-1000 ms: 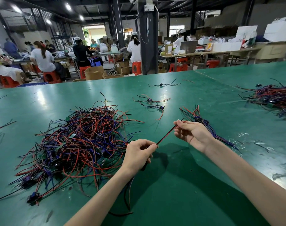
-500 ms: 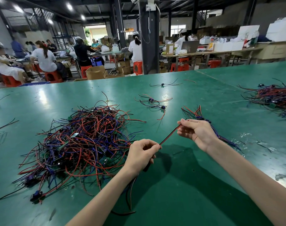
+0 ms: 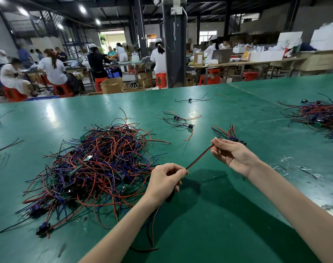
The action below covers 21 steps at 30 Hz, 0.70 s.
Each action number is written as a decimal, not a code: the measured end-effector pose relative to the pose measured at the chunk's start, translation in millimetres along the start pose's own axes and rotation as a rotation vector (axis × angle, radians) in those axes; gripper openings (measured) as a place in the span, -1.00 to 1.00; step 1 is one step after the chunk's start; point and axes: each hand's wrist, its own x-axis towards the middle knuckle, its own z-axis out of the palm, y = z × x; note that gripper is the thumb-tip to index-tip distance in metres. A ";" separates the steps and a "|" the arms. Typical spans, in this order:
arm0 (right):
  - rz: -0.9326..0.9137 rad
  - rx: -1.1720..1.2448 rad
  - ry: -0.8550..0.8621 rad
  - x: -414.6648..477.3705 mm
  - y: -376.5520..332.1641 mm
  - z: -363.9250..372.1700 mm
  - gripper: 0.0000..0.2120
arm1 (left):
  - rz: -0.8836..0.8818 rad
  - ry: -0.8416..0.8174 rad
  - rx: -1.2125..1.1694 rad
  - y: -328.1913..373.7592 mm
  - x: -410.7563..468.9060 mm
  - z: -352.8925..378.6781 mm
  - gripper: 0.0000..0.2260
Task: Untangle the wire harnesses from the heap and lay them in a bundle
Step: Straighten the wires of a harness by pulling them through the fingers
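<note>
Left hand [image 3: 164, 180] and right hand [image 3: 233, 157] keep grips pinched on the harness [image 3: 199, 157], now stretched slightly straighter toward 2 o'clock. It looks free of the heap [image 3: 97, 164] and ready for the bundle [image 3: 225, 132].

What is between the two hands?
A red-and-black wire runs straight from the left hand to the right hand, both pinching it, above the green table. The head view shows it.

The wide green glossy table [image 3: 237, 215] carries a big tangled heap of red, blue and black wires [image 3: 97, 168] at the left. A small bundle of such wires [image 3: 226, 132] lies near the middle, two loose harnesses [image 3: 178, 120] lie beyond it, and another wire pile [image 3: 321, 116] lies at the far right.
</note>
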 end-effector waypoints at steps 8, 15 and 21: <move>0.010 0.066 -0.024 -1.1 1.9 1.9 -0.93 | -0.001 0.003 0.003 -0.8 0.2 -0.5 -0.87; -0.231 -0.164 0.032 -1.4 5.6 3.2 -0.95 | 0.009 0.009 0.020 -2.9 0.3 -0.6 -0.89; -0.212 -0.140 0.071 0.3 8.9 4.0 -0.96 | 0.005 0.024 0.010 -4.8 1.6 1.5 -0.90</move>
